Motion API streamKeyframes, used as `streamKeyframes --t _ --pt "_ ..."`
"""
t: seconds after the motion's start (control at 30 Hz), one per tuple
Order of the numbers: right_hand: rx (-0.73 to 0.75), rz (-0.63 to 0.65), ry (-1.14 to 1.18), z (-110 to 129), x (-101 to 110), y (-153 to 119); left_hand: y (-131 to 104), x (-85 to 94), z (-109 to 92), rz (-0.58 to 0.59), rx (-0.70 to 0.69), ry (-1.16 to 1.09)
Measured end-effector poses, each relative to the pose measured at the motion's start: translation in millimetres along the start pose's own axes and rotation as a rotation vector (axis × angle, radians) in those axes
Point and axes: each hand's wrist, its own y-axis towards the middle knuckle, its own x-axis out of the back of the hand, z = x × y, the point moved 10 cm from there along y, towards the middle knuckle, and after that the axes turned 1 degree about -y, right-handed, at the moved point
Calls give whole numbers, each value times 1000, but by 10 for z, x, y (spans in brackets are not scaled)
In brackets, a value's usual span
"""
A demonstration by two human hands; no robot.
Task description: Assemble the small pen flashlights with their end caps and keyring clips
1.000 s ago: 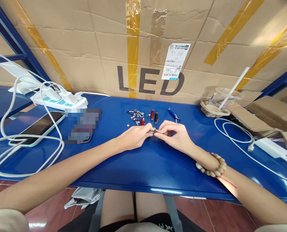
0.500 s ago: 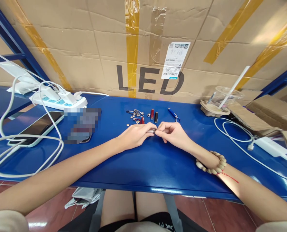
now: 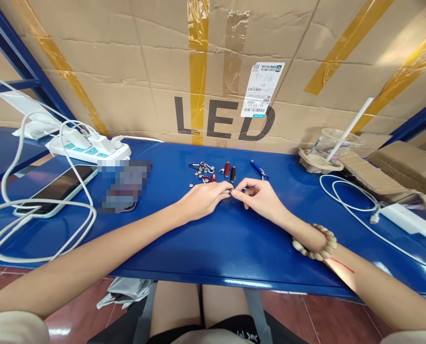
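Note:
My left hand (image 3: pixel 204 199) is closed, pinching a small silver metal tube (image 3: pixel 228 191) whose body is mostly covered by the fingers. Thumb and forefinger of my right hand (image 3: pixel 256 193) are pressed together at the tube's right end; any part between them is hidden. Just beyond the hands lie a red tube (image 3: pixel 227 169), a black tube (image 3: pixel 233 174) and another red piece (image 3: pixel 213 177) partly behind my left hand. Several small silver discs (image 3: pixel 205 170) like button cells, mixed with clips, lie to their left. A blue mini torch-like tube (image 3: pixel 258 167) with a loop rests at the right.
On the blue table (image 3: pixel 198 248), a phone (image 3: pixel 58 188), white cables (image 3: pixel 91 210) and a power strip (image 3: pixel 91 152) lie left. A plastic cup (image 3: pixel 336 143) in a carton tray, a white charger (image 3: pixel 406 219) and open cardboard (image 3: pixel 406 162) are right. A large cardboard box (image 3: pixel 155 62) stands behind.
The whole view has shifted slightly. My right fingertips have moved a little at the tube's end, and more of its silver end shows. Both hands otherwise keep their places.

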Motion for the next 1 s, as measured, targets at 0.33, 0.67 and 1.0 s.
streamKeyframes --t 0.33,0.67,1.0 --pt "175 -140 24 161 123 -47 10 12 -24 -11 -7 16" --pt "307 -110 23 276 120 -68 10 14 -22 -10 -9 23" --pt "329 -68 16 272 72 -70 9 22 1 -6 7 34"
